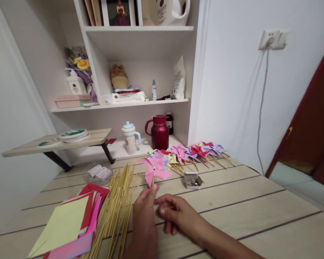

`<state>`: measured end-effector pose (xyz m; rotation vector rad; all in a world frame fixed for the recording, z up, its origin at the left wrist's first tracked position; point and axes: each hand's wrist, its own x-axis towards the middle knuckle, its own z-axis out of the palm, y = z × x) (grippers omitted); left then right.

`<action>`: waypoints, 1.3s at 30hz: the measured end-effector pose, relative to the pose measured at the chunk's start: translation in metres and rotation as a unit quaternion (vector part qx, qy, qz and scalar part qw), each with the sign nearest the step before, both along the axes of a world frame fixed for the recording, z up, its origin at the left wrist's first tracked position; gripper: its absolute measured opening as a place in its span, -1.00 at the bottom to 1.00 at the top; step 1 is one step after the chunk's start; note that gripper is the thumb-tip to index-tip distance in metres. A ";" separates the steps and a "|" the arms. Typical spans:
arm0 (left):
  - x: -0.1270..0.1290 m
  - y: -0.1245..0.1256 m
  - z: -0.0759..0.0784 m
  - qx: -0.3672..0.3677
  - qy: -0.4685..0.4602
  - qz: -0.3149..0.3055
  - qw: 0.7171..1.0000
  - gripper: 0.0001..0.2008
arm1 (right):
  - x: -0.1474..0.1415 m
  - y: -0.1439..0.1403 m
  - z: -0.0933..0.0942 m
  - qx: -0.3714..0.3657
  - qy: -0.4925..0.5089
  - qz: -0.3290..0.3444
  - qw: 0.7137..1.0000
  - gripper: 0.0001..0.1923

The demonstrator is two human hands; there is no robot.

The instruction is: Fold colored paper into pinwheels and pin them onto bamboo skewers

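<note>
A pink paper pinwheel with a small metal pin at its centre stands upright above the table. My left hand is closed around its thin stick, thumb and fingers pinching it just below the blades. Just to the right, my right hand hovers with loosely curled fingers, somewhat apart, and nothing visible in them. Behind the hands lies a row of finished pinwheels in pink, purple, red and yellow. A small open box of metal fasteners sits to the right of the held pinwheel.
Many thin wooden sticks lie left of my left hand, beside a stack of coloured paper sheets. A clear packet lies behind them. A raised stand holds rolls of tape. A cup and red jug stand behind.
</note>
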<state>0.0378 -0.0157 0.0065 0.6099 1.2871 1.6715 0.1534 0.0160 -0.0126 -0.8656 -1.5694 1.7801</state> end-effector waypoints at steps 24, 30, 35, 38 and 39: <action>0.006 0.004 -0.006 -0.010 -0.130 -0.120 0.984 -0.52 | -0.010 -0.004 0.003 -0.077 0.072 -0.004 0.994 -0.59; 0.002 0.002 -0.001 -0.013 -0.076 -0.108 0.991 -0.53 | -0.004 -0.002 0.003 -0.077 0.063 0.004 0.995 -0.59; -0.003 0.001 0.003 -0.005 -0.040 -0.076 0.996 -0.52 | -0.002 -0.003 0.005 -0.085 0.059 -0.001 0.995 -0.61; -0.007 0.002 0.003 0.025 -0.017 -0.085 0.996 -0.52 | -0.002 -0.004 0.005 -0.084 0.051 0.000 0.995 -0.60; -0.008 0.002 0.002 0.030 -0.009 -0.085 0.996 -0.52 | -0.002 -0.004 0.005 -0.083 0.048 -0.001 0.995 -0.61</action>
